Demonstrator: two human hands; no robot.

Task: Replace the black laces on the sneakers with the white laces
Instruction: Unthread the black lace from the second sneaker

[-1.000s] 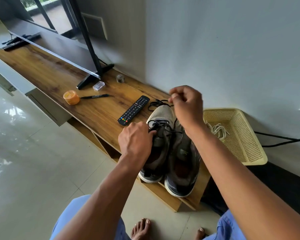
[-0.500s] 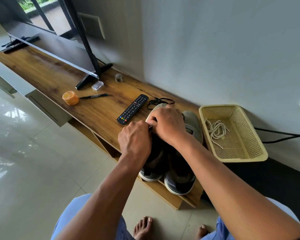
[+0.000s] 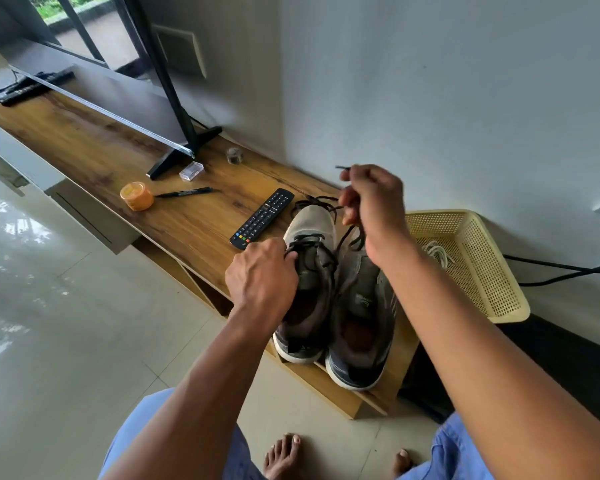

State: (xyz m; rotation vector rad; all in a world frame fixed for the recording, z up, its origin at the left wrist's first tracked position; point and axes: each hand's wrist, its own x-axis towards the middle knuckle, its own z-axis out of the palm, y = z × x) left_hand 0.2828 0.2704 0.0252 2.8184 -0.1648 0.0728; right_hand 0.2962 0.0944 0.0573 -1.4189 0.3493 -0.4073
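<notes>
The left hand (image 3: 262,275) grips the left sneaker (image 3: 309,282) so it cannot slide on the wooden shelf (image 3: 187,220). The right hand (image 3: 373,209) pinches the black lace (image 3: 352,233) high to pull it out. White laces (image 3: 437,252) wait in the yellow basket (image 3: 492,271).

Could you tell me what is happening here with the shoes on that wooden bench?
A person is unlacing the left sneaker of a pair. The right hand pinches the black lace and holds it raised above the toe, while the left hand grips the shoe at its eyelets. The white laces lie in the yellow basket.
</notes>
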